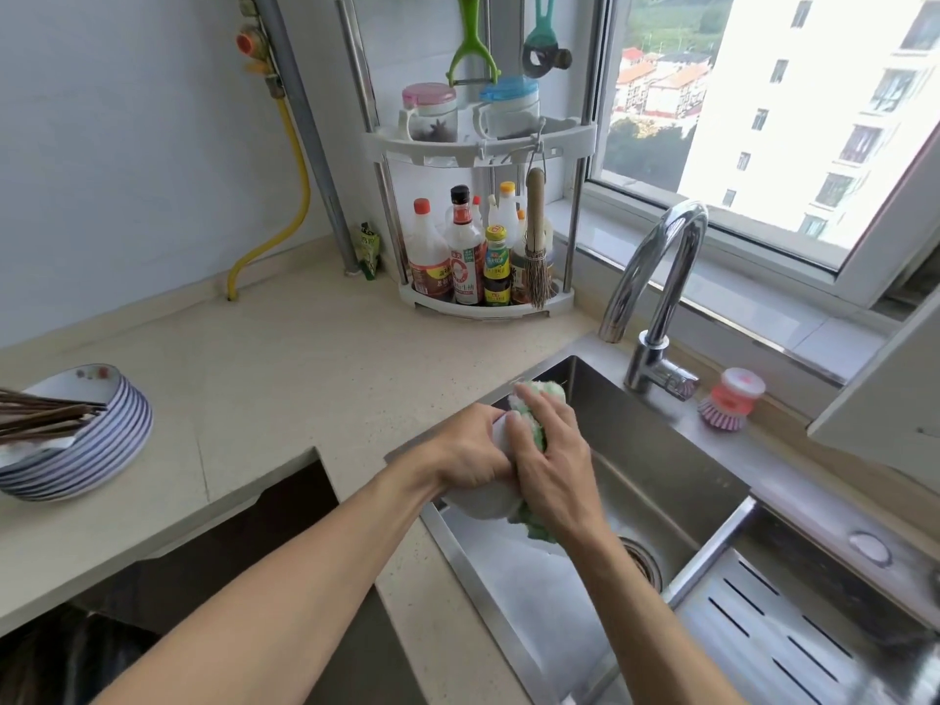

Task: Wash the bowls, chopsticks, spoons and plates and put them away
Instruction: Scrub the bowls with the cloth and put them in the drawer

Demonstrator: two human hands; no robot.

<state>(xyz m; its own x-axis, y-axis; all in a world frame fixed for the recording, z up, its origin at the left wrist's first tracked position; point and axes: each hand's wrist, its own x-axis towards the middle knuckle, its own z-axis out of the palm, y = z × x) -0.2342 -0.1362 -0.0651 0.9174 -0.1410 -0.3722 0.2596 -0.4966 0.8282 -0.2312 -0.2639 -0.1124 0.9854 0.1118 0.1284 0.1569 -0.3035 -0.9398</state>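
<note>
Left hand (470,450) grips a bowl (483,498) over the sink (661,480); right hand (552,460) presses a cloth (534,440) on it. Turn bowl, wipe rim and inside.

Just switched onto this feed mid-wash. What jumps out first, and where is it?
The two hands meet over the sink's near-left corner: the left hand grips a white dish while the right hand presses a green-and-white cloth against it. Far left on the counter sits a stack of blue-rimmed plates with dark chopsticks lying across the top. The curved chrome tap stands behind the sink by the window.
</note>
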